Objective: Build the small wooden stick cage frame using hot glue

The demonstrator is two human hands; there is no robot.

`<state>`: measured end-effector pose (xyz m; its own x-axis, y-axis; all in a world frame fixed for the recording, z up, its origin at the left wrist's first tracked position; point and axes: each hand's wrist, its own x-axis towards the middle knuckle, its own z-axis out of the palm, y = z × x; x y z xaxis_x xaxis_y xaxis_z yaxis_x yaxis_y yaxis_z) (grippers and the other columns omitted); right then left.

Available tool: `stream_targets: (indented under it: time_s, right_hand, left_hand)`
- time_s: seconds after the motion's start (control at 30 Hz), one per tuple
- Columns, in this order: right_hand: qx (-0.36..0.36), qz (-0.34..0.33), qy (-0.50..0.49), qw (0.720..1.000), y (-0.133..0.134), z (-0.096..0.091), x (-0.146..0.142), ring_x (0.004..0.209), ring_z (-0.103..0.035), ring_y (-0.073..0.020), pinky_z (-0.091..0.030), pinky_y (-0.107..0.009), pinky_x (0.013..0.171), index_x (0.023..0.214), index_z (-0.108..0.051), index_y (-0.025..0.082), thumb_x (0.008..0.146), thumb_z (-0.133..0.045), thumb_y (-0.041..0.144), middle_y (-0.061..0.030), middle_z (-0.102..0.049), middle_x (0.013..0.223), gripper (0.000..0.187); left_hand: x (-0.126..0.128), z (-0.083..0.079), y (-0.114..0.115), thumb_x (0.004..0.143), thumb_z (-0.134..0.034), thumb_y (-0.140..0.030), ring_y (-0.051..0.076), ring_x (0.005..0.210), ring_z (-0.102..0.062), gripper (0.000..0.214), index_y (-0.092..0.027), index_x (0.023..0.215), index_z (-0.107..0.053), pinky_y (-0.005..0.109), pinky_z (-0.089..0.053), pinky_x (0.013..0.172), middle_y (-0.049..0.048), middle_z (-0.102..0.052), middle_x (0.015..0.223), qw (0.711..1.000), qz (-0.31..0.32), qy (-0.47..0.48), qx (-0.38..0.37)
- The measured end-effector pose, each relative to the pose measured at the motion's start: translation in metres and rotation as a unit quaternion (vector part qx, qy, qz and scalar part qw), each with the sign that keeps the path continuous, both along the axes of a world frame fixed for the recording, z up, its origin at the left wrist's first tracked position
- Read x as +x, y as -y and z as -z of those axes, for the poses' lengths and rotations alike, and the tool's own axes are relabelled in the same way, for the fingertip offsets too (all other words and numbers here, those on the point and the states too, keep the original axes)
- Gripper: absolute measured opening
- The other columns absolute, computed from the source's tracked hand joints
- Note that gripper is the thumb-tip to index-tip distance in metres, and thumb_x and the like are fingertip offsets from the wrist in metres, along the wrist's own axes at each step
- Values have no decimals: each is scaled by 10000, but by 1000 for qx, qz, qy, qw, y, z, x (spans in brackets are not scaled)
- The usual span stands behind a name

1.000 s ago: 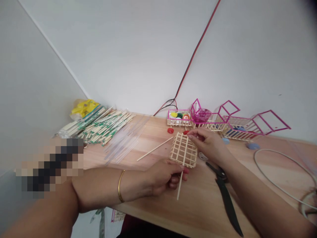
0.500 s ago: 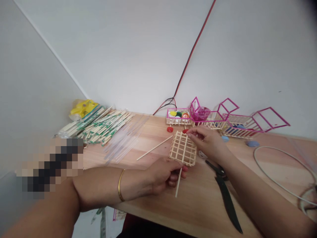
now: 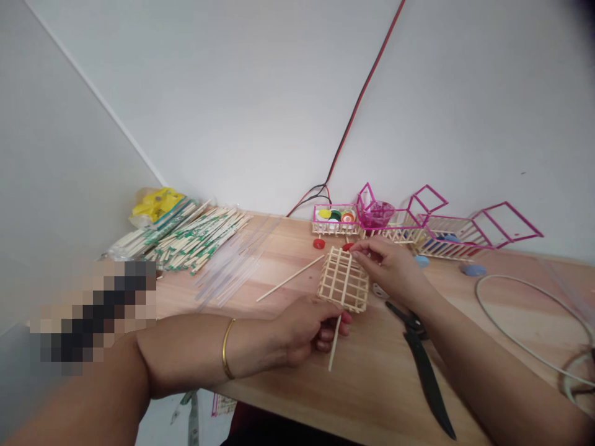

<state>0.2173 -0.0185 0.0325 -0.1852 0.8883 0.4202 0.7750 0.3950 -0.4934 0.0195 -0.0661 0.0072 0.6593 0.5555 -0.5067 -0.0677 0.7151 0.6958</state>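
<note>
A small cage of thin wooden sticks stands tilted on the wooden table. My left hand is closed, pinching a long stick that runs down from the cage's near edge. My right hand grips the cage's far top corner with closed fingers. A second loose stick lies on the table just left of the cage.
Black scissors lie right of my hands. Wrapped chopsticks and a yellow bag sit at the left. Pink-edged stick baskets with coloured caps line the wall. A white wire loop lies far right. Red and black cables hang down the wall.
The cage and the stick have shifted slightly toward me and left; both hands keep their grips. The view has moved a little.
</note>
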Motion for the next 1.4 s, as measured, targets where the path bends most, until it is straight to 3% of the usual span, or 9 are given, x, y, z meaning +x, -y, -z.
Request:
stream_targets:
  time_s: [0.53,0.83,1.1,1.4]
  right_hand:
    - [1,5,-3,1000,-1,2,-2,753,-578,-183,-439,-307,667,844,-641,214,871,-523,295,-49,-644,817,146]
    - [-7,-5,1,1000,1,-1,-1,749,-574,-185,-435,-311,673,843,-636,213,865,-520,278,-46,-641,800,135]
    - [-54,11,-26,998,8,-16,8,688,-583,-166,-441,-282,613,804,-638,215,839,-522,311,-29,-654,776,155]
    - [-153,-7,-28,988,7,-16,21,686,-592,-167,-448,-277,611,830,-649,210,840,-497,372,-13,-659,758,222]
  left_hand:
    - [1,-6,3,733,-545,-274,28,415,-273,162,-114,742,-566,216,-126,442,-15,-512,590,999,-44,-19,2]
    - [0,-4,3,736,-538,-268,28,411,-241,151,-122,765,-561,222,-118,443,-29,-498,587,1000,-6,-7,4]
    - [10,-6,7,750,-516,-229,29,395,-242,106,-127,758,-544,218,-116,425,-32,-489,584,999,17,26,-16]
    - [17,0,9,722,-511,-207,31,398,-235,86,-131,755,-533,216,-117,425,-33,-486,590,999,17,22,-38]
